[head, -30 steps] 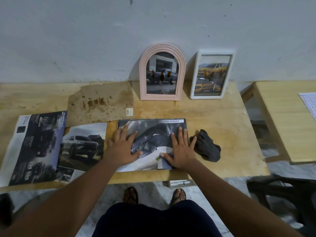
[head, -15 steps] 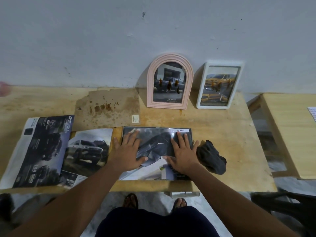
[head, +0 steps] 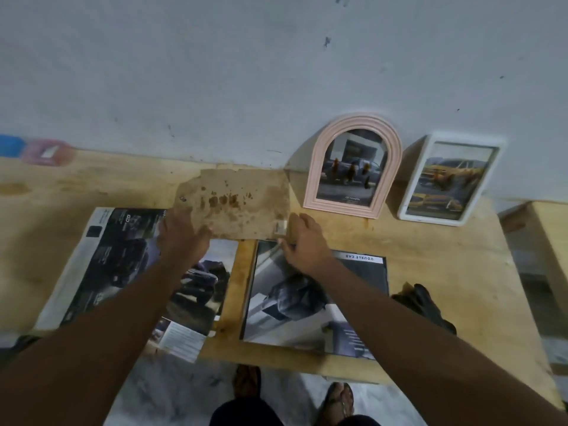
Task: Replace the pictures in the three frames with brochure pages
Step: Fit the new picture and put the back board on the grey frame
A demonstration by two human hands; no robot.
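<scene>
A stained brown backing board (head: 236,201) lies flat on the wooden table (head: 445,256) near the wall. My left hand (head: 184,235) grips its lower left corner and my right hand (head: 304,238) curls around its lower right corner. In front of it lies a dark rectangular frame (head: 316,302) with a car brochure page in it. An open car brochure (head: 107,265) lies to the left, under my left forearm. A pink arched frame (head: 356,121) and a white frame (head: 461,140) lean upright against the wall, each holding a car picture.
A crumpled dark cloth (head: 424,305) sits right of the flat frame. A second wooden table (head: 547,229) stands at the right across a gap. Blurred pink and blue items (head: 46,152) sit at the far left by the wall. My feet show below the table's front edge.
Both hands have left the flat frame and moved forward to the brown backing board's lower corners. The view has tilted up and shifted left.
</scene>
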